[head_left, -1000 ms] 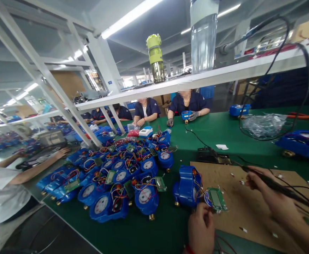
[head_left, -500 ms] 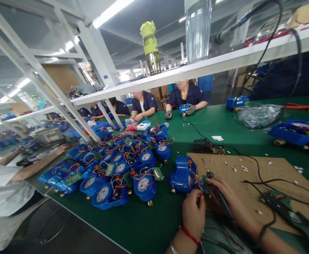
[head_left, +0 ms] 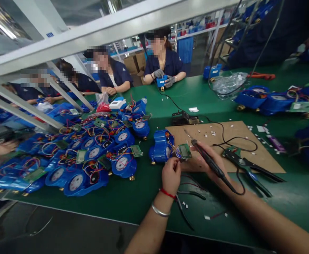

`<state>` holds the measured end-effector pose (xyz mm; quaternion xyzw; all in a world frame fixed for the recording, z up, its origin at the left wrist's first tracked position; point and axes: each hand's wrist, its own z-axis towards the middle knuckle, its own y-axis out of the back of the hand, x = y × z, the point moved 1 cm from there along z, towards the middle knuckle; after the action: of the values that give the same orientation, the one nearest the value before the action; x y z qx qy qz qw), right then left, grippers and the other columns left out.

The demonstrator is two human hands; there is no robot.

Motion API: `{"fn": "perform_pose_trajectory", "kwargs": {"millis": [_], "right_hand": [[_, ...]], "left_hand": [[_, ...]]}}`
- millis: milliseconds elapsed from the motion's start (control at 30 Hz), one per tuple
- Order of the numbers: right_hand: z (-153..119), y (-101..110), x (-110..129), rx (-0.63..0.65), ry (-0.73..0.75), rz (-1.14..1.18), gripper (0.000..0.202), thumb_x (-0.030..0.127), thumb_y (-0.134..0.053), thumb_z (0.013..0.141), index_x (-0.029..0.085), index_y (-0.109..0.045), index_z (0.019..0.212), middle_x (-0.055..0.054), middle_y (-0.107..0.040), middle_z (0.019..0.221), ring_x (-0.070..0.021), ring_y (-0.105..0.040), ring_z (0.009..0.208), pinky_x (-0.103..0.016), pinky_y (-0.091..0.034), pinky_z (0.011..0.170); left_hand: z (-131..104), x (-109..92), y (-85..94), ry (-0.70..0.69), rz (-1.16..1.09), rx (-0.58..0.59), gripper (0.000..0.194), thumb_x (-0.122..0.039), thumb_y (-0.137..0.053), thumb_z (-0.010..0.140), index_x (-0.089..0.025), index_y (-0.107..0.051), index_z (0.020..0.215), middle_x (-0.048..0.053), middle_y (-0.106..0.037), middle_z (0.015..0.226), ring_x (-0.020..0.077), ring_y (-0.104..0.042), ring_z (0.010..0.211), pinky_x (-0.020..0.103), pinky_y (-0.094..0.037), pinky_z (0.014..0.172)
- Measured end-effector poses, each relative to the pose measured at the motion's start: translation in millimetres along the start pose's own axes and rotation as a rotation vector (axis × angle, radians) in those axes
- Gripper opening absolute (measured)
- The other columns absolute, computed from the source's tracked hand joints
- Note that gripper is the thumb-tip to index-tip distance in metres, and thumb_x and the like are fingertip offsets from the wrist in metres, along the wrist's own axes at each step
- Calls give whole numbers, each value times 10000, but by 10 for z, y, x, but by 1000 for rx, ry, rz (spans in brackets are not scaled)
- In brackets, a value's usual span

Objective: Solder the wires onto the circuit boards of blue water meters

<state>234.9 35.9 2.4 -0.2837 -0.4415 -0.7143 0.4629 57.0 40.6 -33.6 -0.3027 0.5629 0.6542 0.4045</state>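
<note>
My right hand [head_left: 209, 158] is closed around a soldering iron [head_left: 209, 160], its metal tip pointing up and left above a brown board. Beside its fingers is a small green circuit board [head_left: 184, 151] with a display, tilted up. My left hand [head_left: 171, 173] is pinched at the lower left edge of that circuit board, close to thin coloured wires; what lies between the fingertips is hidden. These wires run to a blue water meter [head_left: 161, 146] lying on its side just left of the board.
Many blue meters [head_left: 76, 183] with wires crowd the green table [head_left: 143, 197] at left. Wire strippers [head_left: 247, 164] and white bits lie on and around the brown board [head_left: 265, 158]; pliers [head_left: 184, 208] lie near me. A gloved co-worker [head_left: 165, 67] holds a meter across the table.
The view has tipped down and turned to the right. The circuit board's display side now faces me. Both hands stay beside it, the soldering iron still in my right hand.
</note>
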Motion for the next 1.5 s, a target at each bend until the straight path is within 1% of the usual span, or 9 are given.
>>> {"fn": "perform_pose_trajectory", "kwargs": {"millis": [67, 133, 233, 300, 467, 700, 1033, 1233, 1500], "right_hand": [[-135, 109, 1, 0, -80, 24, 426, 317, -559, 871, 223, -477, 1279, -81, -638, 1103, -216, -617, 1006, -355, -486, 887], [-285, 202, -27, 0, -124, -14, 378, 335, -594, 848, 232, -531, 1207, -67, -656, 1032, -212, -635, 932, -344, -501, 830], [-461, 289, -62, -34, -133, -112, 277, 340, -639, 815, 238, -592, 1068, -66, -663, 992, -219, -637, 908, -337, -502, 794], [-514, 306, -52, -28, -128, -142, 208, 334, -626, 823, 240, -603, 1007, -66, -672, 964, -219, -645, 882, -333, -507, 771], [-493, 253, 25, 54, -92, -219, 164, 299, -593, 837, 245, -577, 991, -50, -674, 911, -199, -656, 820, -300, -512, 702], [-490, 209, -1, 78, -65, -234, 142, 304, -597, 832, 237, -567, 953, -40, -667, 852, -185, -649, 752, -283, -501, 640], [-472, 207, -1, 68, -45, -239, 129, 278, -608, 831, 236, -562, 944, -26, -664, 842, -169, -648, 750, -266, -494, 645], [-480, 210, -19, 100, -27, -235, 137, 260, -610, 830, 233, -570, 958, -27, -668, 851, -166, -651, 760, -262, -497, 658], [-485, 207, -35, 105, -15, -242, 140, 275, -613, 829, 232, -577, 957, -39, -682, 864, -176, -663, 774, -265, -511, 667]], "left_hand": [[-3, 2, -3, -5, 5, 1, 152, -199, -480, 887, -159, -595, 976, 44, -632, 844, 140, -583, 779, 252, -454, 712], [-8, -1, -2, -9, 13, 0, 153, -205, -474, 891, -160, -592, 977, 40, -626, 833, 140, -579, 777, 252, -453, 712], [-11, -8, 3, -9, 29, -1, 145, -210, -474, 891, -164, -589, 965, 36, -618, 824, 140, -573, 773, 252, -449, 709], [-9, -11, 5, -6, 33, -1, 137, -212, -480, 886, -167, -589, 957, 34, -618, 822, 140, -572, 768, 250, -447, 705], [-5, -12, 4, -1, 35, -6, 135, -217, -486, 883, -166, -592, 949, 33, -618, 813, 135, -572, 752, 246, -449, 692], [-4, -30, 10, -13, 36, -12, 139, -210, -484, 884, -168, -597, 954, 30, -625, 815, 130, -572, 741, 240, -450, 681], [-6, -37, 16, 6, 26, -5, 140, -221, -488, 886, -175, -596, 962, 34, -636, 836, 134, -584, 757, 235, -450, 684], [-13, -41, 6, 32, -3, 22, 161, -256, -468, 902, -171, -583, 977, 19, -646, 771, 121, -592, 683, 218, -440, 635], [-34, -3, -15, 57, 9, 34, 179, -293, -456, 914, -177, -566, 996, 19, -654, 753, 129, -621, 698, 213, -445, 636]]}}
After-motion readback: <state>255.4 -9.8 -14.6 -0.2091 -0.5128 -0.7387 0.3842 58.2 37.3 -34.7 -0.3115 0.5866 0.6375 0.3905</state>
